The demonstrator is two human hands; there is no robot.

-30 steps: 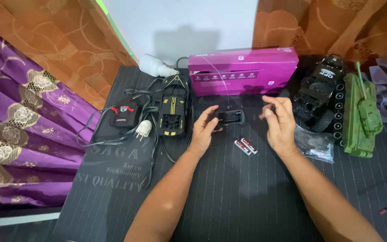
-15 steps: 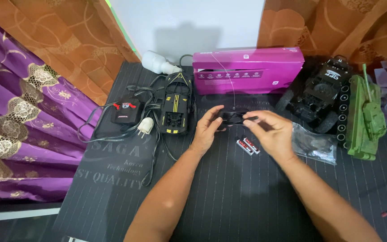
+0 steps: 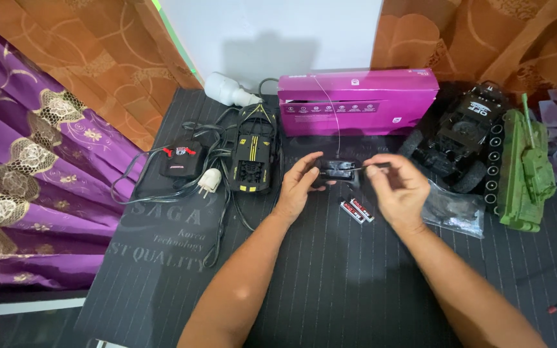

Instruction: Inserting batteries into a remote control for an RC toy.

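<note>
My left hand (image 3: 299,183) grips the left end of a small black remote controller (image 3: 338,171) that rests on the dark striped mat (image 3: 330,283). My right hand (image 3: 400,187) is at the controller's right end, fingers pinched on its thin wire antenna near the base. Two small batteries (image 3: 356,210) lie on the mat just below the controller, between my hands. A black and yellow toy car (image 3: 253,158) sits to the left of my left hand.
A magenta box (image 3: 358,102) stands behind the controller. A black charger with tangled cables and a white plug (image 3: 191,169) lies at left. A black toy truck (image 3: 462,132), a green toy tank (image 3: 530,171) and a clear plastic bag (image 3: 456,209) sit at right. Curtains frame the mat.
My right hand has come in from the right onto the controller's right end and pinched the antenna. My left hand stayed on the controller.
</note>
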